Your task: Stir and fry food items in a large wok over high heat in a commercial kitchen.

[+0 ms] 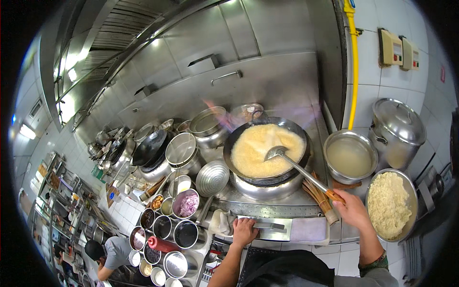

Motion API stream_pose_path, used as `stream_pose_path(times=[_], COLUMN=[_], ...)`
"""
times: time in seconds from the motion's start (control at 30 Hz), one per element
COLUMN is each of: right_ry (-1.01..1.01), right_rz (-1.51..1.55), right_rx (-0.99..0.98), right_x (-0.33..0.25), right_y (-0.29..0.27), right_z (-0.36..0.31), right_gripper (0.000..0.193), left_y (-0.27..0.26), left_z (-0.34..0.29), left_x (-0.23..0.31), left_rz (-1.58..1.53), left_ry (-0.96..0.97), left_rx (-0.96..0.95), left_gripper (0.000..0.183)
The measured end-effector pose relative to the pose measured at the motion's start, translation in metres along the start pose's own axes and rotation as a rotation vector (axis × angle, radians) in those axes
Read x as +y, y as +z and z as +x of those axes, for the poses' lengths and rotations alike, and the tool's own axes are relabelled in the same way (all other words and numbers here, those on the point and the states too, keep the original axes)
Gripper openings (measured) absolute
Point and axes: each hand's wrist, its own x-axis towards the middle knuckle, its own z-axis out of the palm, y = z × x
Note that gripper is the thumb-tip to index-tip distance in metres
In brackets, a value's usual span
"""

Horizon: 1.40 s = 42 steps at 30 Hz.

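My right hand (353, 210) is closed around the wooden end of a long-handled ladle (306, 171). The ladle's bowl dips into a pale yellow, foamy mass (260, 148) inside a black wok (237, 171). Flames rise behind the wok, which sits on a round steel burner ring (267, 190). My left hand (245, 232) lies over the stove's front ledge with its fingers stretched forward, near a metal bar (270, 225). Next to it are a crumpled cloth (221, 222) and a folded pale cloth (308, 230).
At right stand a basin of cloudy liquid (350, 155), a lidded steel pot (399, 122) and a bowl of pale crumbs (389, 205). A bamboo brush (322, 201) lies beside the wok. Left are a perforated skimmer (213, 178) and several ingredient tubs (186, 233). Another person (114, 256) bends at lower left.
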Motion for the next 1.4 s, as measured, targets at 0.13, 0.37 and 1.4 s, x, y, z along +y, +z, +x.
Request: stream_pose_path(times=[0.13,0.37,1.4], right_ry=[0.139,0.149,0.075], right_rz=[0.132,0.157,0.071], right_rx=[-0.023,-0.001,0.018], right_x=[-0.006,-0.003,0.014], right_y=[-0.026,-0.056,0.071], right_z=[-0.007,-0.020,0.051], right_gripper=[0.041,0.038,0.040], left_y=[0.000,0.002,-0.009], left_z=[0.000,0.002,0.011], left_x=[0.000,0.001,-0.002], left_rz=[0.000,0.034,0.019], left_ry=[-0.001,-0.002,0.008], left_rx=[-0.004,-0.022,-0.107], left_gripper=[0.035,0.037,0.038])
